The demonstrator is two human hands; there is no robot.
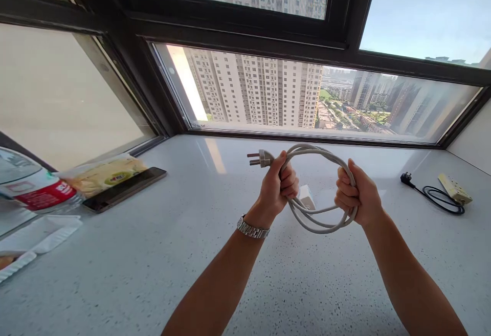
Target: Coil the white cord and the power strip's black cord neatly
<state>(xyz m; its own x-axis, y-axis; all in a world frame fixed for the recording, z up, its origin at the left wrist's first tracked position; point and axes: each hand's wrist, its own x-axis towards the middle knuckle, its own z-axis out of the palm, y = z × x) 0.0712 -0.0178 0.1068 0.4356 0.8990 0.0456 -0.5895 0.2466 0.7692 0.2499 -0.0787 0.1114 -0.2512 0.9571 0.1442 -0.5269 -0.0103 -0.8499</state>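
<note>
Both hands hold a coiled grey power cord [324,230] above a speckled white counter [184,254]. My left hand [279,185] is closed round the left side of the loops, and the cord's plug [261,158] sticks out past the thumb with its metal prongs pointing left. My right hand [356,190] grips the right side of the coil, fingers wrapped and thumb up. Behind the loops, between the hands, shows a white block-shaped piece [306,198]; whether it is joined to the cord I cannot tell. A metal-band watch [252,228] circles my left wrist.
At the right lies a cream power strip [455,188] with a black cord [437,195]. Leftward are a dark phone [125,189], a yellowish packet [103,172], a large bottle with a red label [48,193] and a white tray [42,236]. Dark-framed windows [245,44] border the counter's back.
</note>
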